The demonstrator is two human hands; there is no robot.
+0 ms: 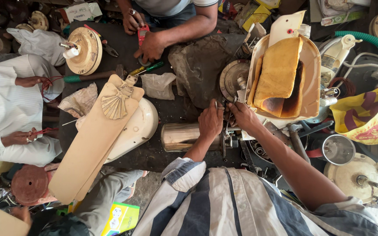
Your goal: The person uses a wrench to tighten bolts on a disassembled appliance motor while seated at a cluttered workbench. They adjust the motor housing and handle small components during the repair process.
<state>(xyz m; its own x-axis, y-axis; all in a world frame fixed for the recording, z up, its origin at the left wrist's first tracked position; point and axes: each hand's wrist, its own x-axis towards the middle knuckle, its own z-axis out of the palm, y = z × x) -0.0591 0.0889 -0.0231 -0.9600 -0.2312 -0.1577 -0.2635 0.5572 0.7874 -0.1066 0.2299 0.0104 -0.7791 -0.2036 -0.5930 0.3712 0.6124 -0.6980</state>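
With both hands' fingers (217,106) above it, shiny metal cylinder (181,136) below.

Cream fan blade (93,144), yellow bag (368,116)

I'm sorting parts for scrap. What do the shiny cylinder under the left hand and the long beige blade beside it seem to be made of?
Cylinder: likely polished metal, steel or chrome-plated; it mirrors its surroundings. The left hand rests on its end. Blade: matte beige painted sheet, metal or wood, can't tell; its shell-shaped bracket looks like cast metal.

Shiny steel cylinder (181,136) lying sideways on dark bench, motor parts (229,139) at right end.
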